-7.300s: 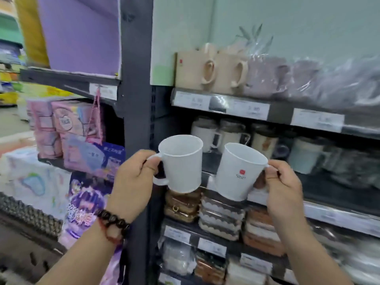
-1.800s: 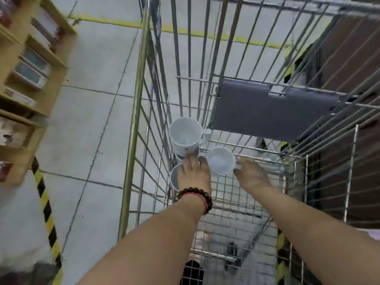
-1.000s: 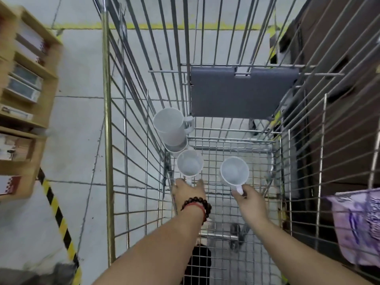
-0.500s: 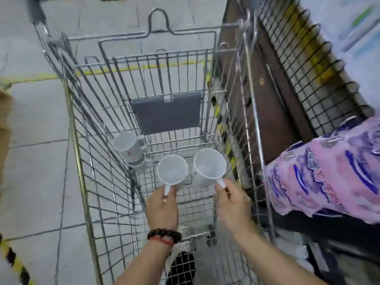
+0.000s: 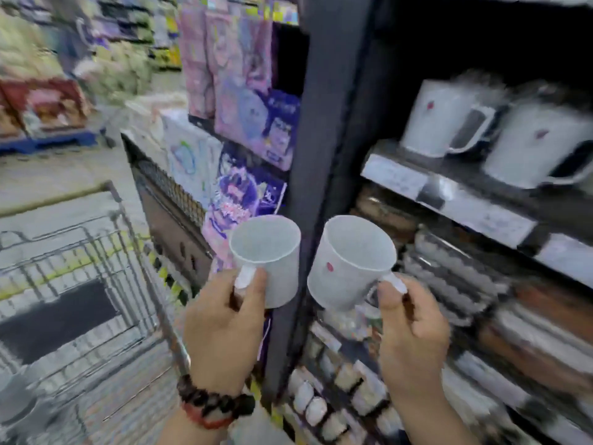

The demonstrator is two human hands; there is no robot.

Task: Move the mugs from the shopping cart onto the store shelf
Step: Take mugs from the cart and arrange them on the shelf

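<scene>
Left hand [image 5: 221,329]: fingers curled round the handle of the left mug [image 5: 268,258], thumb pressed on top of the handle; the mug stands out ahead of the knuckles, mouth up and tipped a little toward the camera.
Right hand [image 5: 412,332]: thumb and fingers pinch the handle of the right mug [image 5: 348,263]; this mug lies ahead and to the left of the fingers, leaning left, a small red mark on its side.
Mugs to each other: side by side, close but apart, with the dark upright post [image 5: 321,123] of the rack behind the gap between them.
Where the mugs go: the shelf [image 5: 449,191] with price strips lies up and to the right of both sets of fingers; two white mugs [image 5: 436,118] already stand on it, handles pointing right.
Nearer hand: the right, by my reading; its mug has a shorter way to the shelf edge, while the left mug must pass the post first.
Long axis: both mugs are near upright, so little turning seems needed before setting down.
Cart [image 5: 80,277]: down and to the left of the left fingers, blurred; whether mugs remain in it cannot be told.
</scene>
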